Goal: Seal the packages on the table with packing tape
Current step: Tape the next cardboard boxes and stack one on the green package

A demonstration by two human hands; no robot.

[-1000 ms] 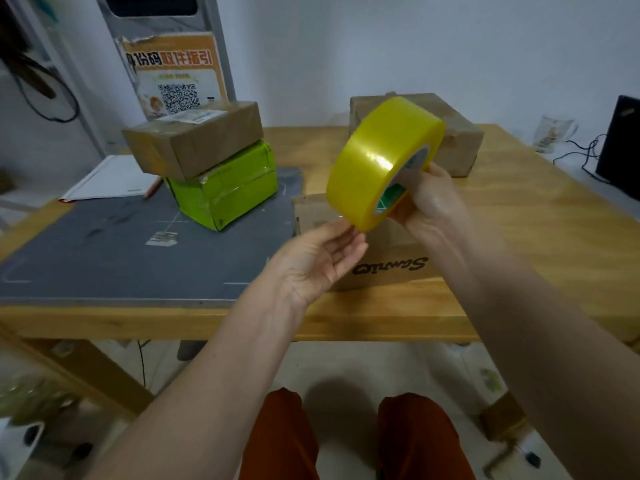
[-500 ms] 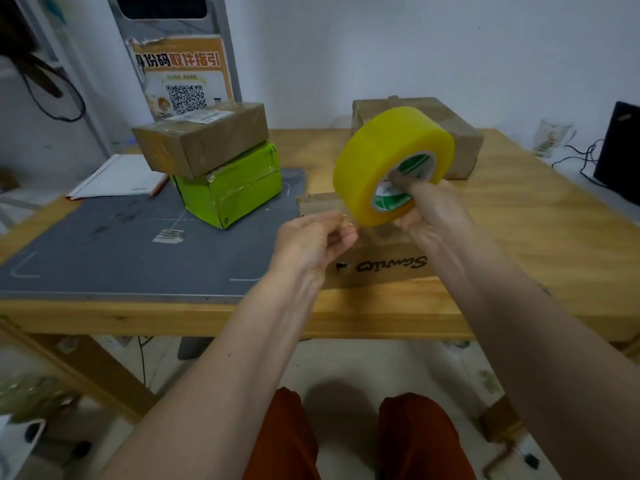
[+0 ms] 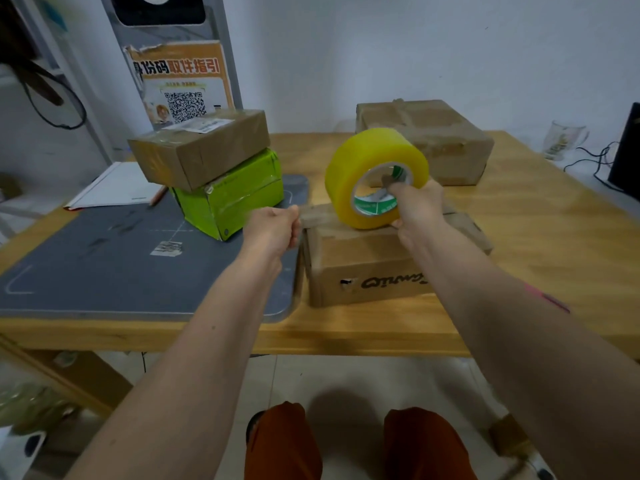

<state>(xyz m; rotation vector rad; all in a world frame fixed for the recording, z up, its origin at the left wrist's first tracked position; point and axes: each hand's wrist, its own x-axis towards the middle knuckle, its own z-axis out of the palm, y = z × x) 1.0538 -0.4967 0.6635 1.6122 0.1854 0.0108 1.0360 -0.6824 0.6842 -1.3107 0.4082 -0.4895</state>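
Note:
My right hand [image 3: 417, 206] grips a thick yellow roll of packing tape [image 3: 372, 168] with fingers hooked through its green-and-white core. The roll hangs just over the top of a brown cardboard box [image 3: 363, 268] near the table's front edge. My left hand [image 3: 273, 226] pinches the free end of the tape at the box's left top edge, with a short clear strip stretched between it and the roll. A second brown box [image 3: 446, 140] sits at the back. To the left, a brown parcel [image 3: 204, 147] lies on a green box [image 3: 239, 199].
A grey mat [image 3: 104, 258] covers the left half of the wooden table [image 3: 540, 237]. White papers and a pencil [image 3: 110, 185] lie at the far left. A glass cup [image 3: 562, 140], cables and a black device stand at the far right. A poster with a QR code leans behind the parcels.
Both hands have moved forward and down to the front box. The roll has dropped from mid-air to just above the box top, and my left hand now pinches the tape end, pulled out leftward.

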